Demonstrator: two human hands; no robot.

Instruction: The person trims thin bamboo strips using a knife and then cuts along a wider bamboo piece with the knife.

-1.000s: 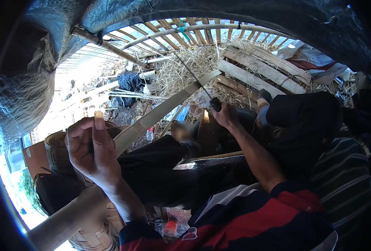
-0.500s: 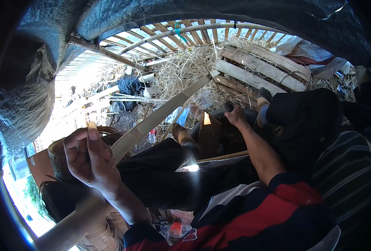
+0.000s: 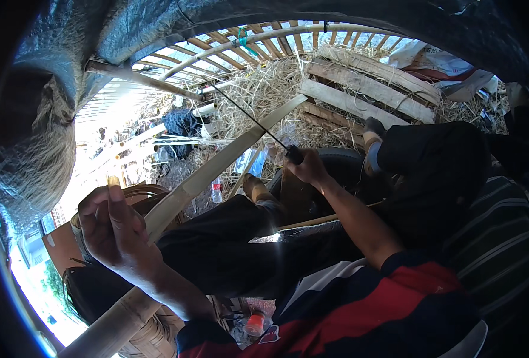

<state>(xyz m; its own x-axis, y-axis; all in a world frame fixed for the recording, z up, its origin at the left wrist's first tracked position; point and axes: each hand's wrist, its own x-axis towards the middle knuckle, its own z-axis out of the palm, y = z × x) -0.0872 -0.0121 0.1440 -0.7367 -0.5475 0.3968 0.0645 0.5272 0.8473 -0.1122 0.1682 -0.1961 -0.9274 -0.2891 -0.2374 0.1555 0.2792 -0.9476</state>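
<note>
My left hand is closed around a long piece of split bamboo, its thumb pointing up. The bamboo slants from the lower left, where it is thicker and rounder, to a pale tapered tip near the wooden slats. In my right hand is a knife with a dark handle and a long, thin blade. That blade points up and to the left, crossing the bamboo in view nearer its far end. Whether it touches the bamboo I cannot tell.
Bamboo shavings cover the ground ahead, beside wooden slats. A dark round tub or tyre lies beyond my knees. Woven basketwork is at lower left, near a red-topped plastic container. A dark tarp hangs overhead.
My right hand has moved left and slightly up with the knife, its blade swinging from near the bamboo's tip to lie across it. My left hand has shifted slightly left in view.
</note>
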